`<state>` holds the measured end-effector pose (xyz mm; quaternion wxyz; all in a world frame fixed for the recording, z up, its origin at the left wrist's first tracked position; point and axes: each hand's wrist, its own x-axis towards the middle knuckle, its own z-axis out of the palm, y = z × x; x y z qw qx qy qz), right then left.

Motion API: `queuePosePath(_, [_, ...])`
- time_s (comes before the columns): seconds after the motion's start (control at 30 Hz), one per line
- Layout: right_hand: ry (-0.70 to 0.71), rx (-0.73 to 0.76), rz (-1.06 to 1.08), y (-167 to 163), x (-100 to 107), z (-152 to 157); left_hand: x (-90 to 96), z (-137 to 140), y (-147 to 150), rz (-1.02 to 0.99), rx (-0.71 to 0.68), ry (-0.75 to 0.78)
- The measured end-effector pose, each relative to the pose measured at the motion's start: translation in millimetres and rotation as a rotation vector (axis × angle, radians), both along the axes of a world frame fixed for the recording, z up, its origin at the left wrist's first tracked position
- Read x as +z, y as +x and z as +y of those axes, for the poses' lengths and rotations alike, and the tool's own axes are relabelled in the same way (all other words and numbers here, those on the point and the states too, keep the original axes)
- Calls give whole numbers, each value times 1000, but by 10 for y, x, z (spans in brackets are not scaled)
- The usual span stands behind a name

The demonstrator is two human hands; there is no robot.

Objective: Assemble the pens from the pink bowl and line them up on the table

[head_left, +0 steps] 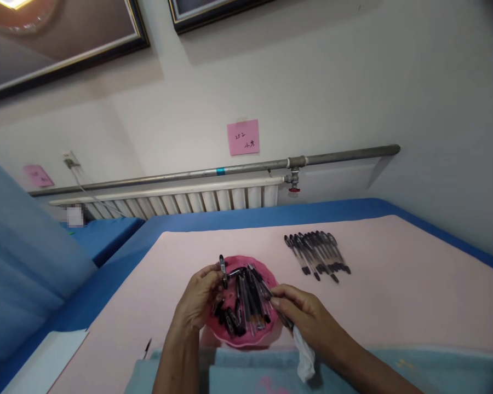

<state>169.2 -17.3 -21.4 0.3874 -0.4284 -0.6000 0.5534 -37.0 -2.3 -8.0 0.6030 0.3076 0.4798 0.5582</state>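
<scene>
My left hand (197,301) is closed, thumb and fingers pinching a black pen cap (223,272) upright over the left rim of a pink basket (240,343). On the basket's right side, my right hand (304,314) is closed around a pen (263,285), its tip pointing up and left. A crumpled white tissue (305,358) hangs below that hand; how it is held is hidden. Inside the basket lie several clear and black pen barrels (251,298), with loose black caps (233,322) on the left. Capped pens (317,254) lie side by side farther right.
A pink sheet (394,290) covers the blue table (238,218). Light blue cloth (230,377) lies along the near edge. A small dark pen piece (148,347) and white paper (45,361) are at left. Behind stand a radiator (197,200) and pipe (345,155).
</scene>
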Motion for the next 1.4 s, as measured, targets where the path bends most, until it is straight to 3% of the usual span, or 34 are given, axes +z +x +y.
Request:
queuePosePath(0.33, [-28,36,-28,-6,-55,-4,53,-30,-3,25,56,35])
queuePosePath(0.57, [14,-26,8,-57,-48,-38,73,-91,164,-89,-26,18])
queuePosePath(0.7, [39,11,-16,-46,0,-60,85,-116,265,-181,-81,-13])
queuePosePath(0.97, [56,106,-82,-51,47,-108,65,-50,178,-328,112,-23])
queuePosePath(1.4, [21,101,-104,-58,17,-79,59,-84,275,-46,29,40])
